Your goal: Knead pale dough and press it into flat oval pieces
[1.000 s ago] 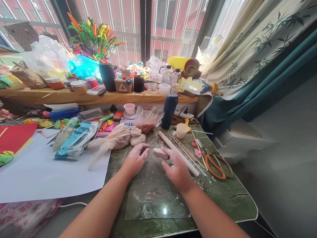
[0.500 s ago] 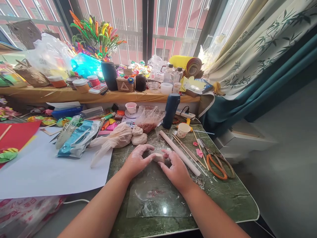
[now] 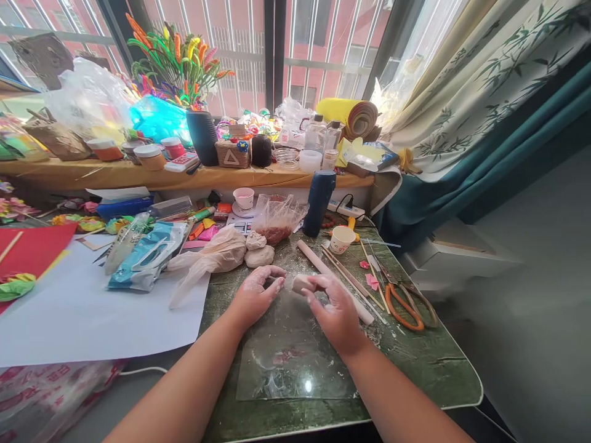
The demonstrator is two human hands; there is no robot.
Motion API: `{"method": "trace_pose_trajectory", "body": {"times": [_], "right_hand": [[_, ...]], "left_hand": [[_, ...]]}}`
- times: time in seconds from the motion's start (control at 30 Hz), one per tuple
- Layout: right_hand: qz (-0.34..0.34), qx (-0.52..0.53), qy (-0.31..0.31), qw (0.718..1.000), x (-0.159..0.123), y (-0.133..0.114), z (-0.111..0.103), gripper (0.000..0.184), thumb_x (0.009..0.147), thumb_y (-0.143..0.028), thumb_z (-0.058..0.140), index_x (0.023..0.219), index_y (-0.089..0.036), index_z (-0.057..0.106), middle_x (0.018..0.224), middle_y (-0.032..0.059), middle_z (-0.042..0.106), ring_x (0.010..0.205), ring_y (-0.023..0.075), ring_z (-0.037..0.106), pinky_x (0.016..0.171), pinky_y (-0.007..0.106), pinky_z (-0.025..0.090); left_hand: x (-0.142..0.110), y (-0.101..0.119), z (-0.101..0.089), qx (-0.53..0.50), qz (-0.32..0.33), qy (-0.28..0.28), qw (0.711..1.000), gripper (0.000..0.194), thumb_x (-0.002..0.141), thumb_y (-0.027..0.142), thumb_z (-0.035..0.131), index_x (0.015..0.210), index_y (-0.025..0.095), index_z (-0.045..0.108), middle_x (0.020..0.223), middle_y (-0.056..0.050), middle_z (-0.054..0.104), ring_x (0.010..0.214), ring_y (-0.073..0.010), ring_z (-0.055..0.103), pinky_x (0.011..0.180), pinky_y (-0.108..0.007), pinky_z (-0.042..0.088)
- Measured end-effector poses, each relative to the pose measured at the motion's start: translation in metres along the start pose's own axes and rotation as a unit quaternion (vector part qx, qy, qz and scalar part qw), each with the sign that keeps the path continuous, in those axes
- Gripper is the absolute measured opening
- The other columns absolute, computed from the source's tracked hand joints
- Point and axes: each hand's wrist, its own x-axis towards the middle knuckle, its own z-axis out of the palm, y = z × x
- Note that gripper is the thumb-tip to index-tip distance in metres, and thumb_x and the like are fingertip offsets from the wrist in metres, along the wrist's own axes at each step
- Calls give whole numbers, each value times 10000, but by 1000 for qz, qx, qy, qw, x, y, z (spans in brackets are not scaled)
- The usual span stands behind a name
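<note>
A small pale lump of clay [image 3: 301,284] is pinched in the fingertips of my right hand [image 3: 337,312], just above a clear sheet [image 3: 295,363] smeared with white powder. To the left, my left hand [image 3: 257,296] is apart from the lump, its dusty fingers curved and a gap showing between thumb and fingers. Two larger pieces of clay [image 3: 259,256] rest stacked beyond my left hand, beside a crumpled plastic bag [image 3: 224,249]. Right of my hands lies a pale rolling pin [image 3: 314,258], partly hidden behind my right hand.
Wooden sticks [image 3: 353,277] and orange-handled scissors [image 3: 402,307] lie at the right. A paper cup [image 3: 342,241] and a dark blue bottle [image 3: 319,203] stand at the back. White paper [image 3: 152,326] and a blue packet [image 3: 145,258] are on the left. Craft supplies crowd the windowsill [image 3: 184,178].
My left hand has come away from the lump of clay, with a gap opening between them. My right hand now holds the lump alone, slightly farther right.
</note>
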Motion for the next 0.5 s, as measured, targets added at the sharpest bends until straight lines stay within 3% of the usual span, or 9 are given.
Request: {"method": "trace_pose_trajectory", "body": {"times": [0.17, 0.33, 0.5], "right_hand": [[23, -12, -63, 998, 2, 9, 8, 321, 905, -250, 619, 1224, -281, 645, 1189, 61, 716, 1128, 256, 668, 1013, 446, 531], [27, -32, -65, 997, 0, 17, 13, 488, 881, -185, 609, 1353, -309, 596, 1322, 54, 673, 1252, 261, 613, 1121, 487, 454], [58, 47, -90, 993, -4, 12, 9, 564, 876, -229, 634, 1424, -318, 538, 1357, 58, 652, 1162, 244, 658, 1018, 422, 537]], "left_hand": [[-1, -2, 4, 4, 49, -39, 998, 366, 869, 331, 674, 1233, 287, 676, 1207, -34, 726, 1132, -242, 657, 1030, -399, 504], [-1, -2, 7, 0, 54, -63, 997, 406, 846, 237, 676, 1247, 298, 673, 1167, -34, 740, 1075, -235, 680, 1014, -405, 522], [-3, -2, 4, -17, 60, -69, 996, 373, 865, 238, 654, 1237, 267, 663, 1196, -41, 722, 1109, -229, 664, 1013, -385, 516]]}}
